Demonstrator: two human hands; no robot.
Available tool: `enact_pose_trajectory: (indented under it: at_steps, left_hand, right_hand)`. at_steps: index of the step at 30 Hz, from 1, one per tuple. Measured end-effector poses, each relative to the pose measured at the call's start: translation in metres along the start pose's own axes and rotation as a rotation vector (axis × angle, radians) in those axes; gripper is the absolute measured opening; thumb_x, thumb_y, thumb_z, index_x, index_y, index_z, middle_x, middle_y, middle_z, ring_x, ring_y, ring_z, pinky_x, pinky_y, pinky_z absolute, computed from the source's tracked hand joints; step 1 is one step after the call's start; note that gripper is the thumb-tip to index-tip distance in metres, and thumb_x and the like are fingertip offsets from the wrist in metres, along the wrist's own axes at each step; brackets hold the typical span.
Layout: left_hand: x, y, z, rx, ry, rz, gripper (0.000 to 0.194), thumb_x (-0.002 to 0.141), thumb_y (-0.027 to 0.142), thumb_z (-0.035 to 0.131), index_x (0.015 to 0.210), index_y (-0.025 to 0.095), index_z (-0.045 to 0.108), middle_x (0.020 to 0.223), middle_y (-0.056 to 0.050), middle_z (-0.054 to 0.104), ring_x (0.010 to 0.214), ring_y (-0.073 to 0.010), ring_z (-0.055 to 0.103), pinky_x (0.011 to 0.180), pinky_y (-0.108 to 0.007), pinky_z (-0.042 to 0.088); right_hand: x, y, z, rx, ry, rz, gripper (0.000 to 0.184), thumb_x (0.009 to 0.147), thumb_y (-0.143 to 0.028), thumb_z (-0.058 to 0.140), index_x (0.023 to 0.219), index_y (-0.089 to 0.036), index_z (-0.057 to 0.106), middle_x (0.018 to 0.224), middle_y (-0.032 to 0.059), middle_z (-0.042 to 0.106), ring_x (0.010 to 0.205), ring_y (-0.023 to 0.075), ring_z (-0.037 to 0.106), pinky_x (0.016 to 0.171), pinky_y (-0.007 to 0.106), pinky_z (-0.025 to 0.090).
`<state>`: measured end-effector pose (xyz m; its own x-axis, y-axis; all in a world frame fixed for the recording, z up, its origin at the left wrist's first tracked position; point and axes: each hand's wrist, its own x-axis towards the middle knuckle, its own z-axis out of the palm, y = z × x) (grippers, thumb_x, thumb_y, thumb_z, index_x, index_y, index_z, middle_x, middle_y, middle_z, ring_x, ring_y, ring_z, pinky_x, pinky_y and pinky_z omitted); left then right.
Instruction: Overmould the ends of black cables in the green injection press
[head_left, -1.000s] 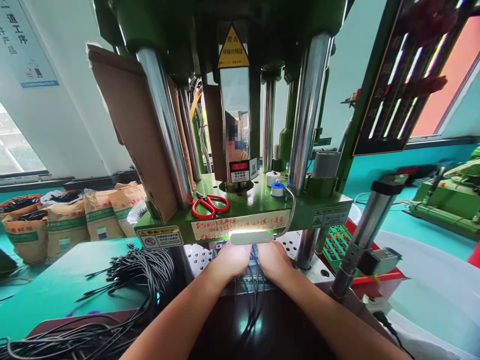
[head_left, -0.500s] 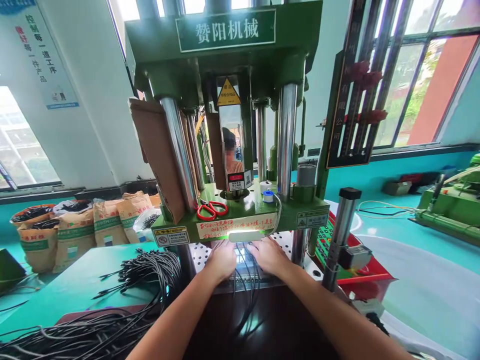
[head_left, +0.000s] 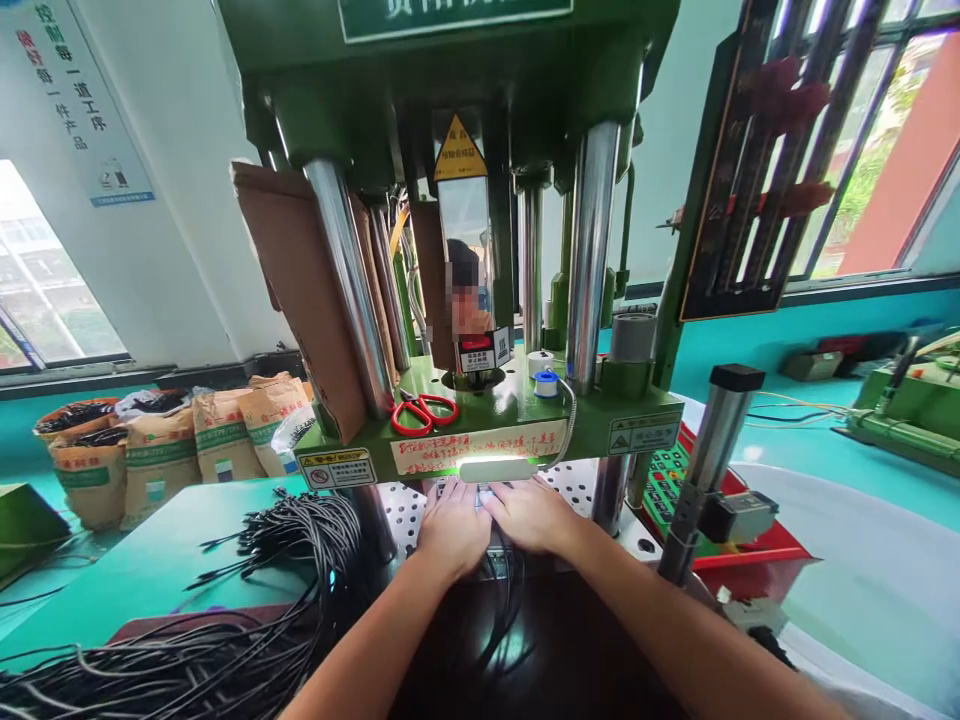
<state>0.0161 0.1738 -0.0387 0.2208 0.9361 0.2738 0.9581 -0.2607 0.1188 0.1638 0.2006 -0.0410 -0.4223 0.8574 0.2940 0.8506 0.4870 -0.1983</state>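
Observation:
My left hand [head_left: 455, 532] lies palm down over a metal mould [head_left: 495, 566] at the front of a green press, its fingers stretched forward. My right hand [head_left: 531, 515] is beside it, fingers extended forward and leftward; the two hands meet at the middle. Several black cables [head_left: 508, 598] come out toward me from beneath the hands and hang over the dark front edge. The cable ends and most of the mould are hidden under my hands. A lit white lamp [head_left: 499, 470] sits just above my fingertips.
Red-handled scissors [head_left: 425, 411] and a blue-and-white spool [head_left: 547, 384] rest on the press ledge. Bundled black cables [head_left: 300, 540] lie on the green table at left. A metal post [head_left: 712, 460] and a red tray [head_left: 776, 540] stand at right. Steel columns [head_left: 596, 260] flank the press.
My hands have come together over the mould, covering the gap where cables showed between them. The view has moved closer to the press and tilted lower.

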Motion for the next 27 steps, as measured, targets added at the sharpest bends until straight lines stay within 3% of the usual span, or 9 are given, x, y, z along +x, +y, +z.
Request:
enact_pose_trajectory:
  at_steps: [8,12,17,23,27]
  left_hand:
    - [0.004,0.001,0.001,0.014,0.019,0.013,0.036,0.086,0.024,0.038,0.112,0.016,0.061,0.12,-0.012,0.063,0.116,-0.0293,0.051,0.104,-0.049,0.031]
    - [0.004,0.004,0.003,0.026,0.03,0.013,0.037,0.086,0.026,0.038,0.116,0.016,0.058,0.123,-0.012,0.06,0.117,-0.0282,0.05,0.106,-0.048,0.029]
    - [0.005,0.007,0.006,0.027,0.0,-0.028,0.038,0.088,0.026,0.035,0.117,0.015,0.057,0.128,-0.011,0.057,0.122,-0.0282,0.045,0.109,-0.047,0.024]
    - [0.012,0.008,0.009,0.034,-0.042,-0.049,0.039,0.088,0.024,0.033,0.116,0.013,0.057,0.128,-0.014,0.056,0.122,-0.0305,0.046,0.106,-0.05,0.028]
    - [0.016,0.005,0.01,0.045,-0.051,-0.037,0.037,0.088,0.021,0.036,0.116,0.014,0.057,0.125,-0.014,0.058,0.123,-0.0307,0.045,0.104,-0.053,0.03]
  right_hand:
    - [-0.002,-0.004,-0.005,-0.044,-0.026,0.023,0.042,0.094,-0.036,0.033,0.122,-0.02,0.06,0.118,0.0141,0.064,0.112,0.0275,0.054,0.099,0.043,0.034]
    - [-0.004,-0.005,-0.005,-0.057,-0.024,0.032,0.041,0.094,-0.033,0.033,0.122,-0.018,0.059,0.12,0.0142,0.063,0.112,0.0281,0.053,0.098,0.042,0.034]
    - [-0.002,0.0,0.001,-0.066,-0.047,0.026,0.041,0.094,-0.032,0.03,0.115,-0.016,0.062,0.114,0.0155,0.065,0.109,0.03,0.054,0.097,0.045,0.033]
    - [0.007,0.005,0.006,-0.053,-0.092,-0.029,0.037,0.093,-0.029,0.032,0.105,-0.018,0.066,0.109,0.0111,0.068,0.108,0.0278,0.055,0.096,0.042,0.033]
    - [0.013,0.005,0.007,-0.038,-0.076,-0.007,0.034,0.092,-0.029,0.037,0.099,-0.017,0.068,0.107,0.0144,0.068,0.107,0.03,0.056,0.094,0.048,0.035]
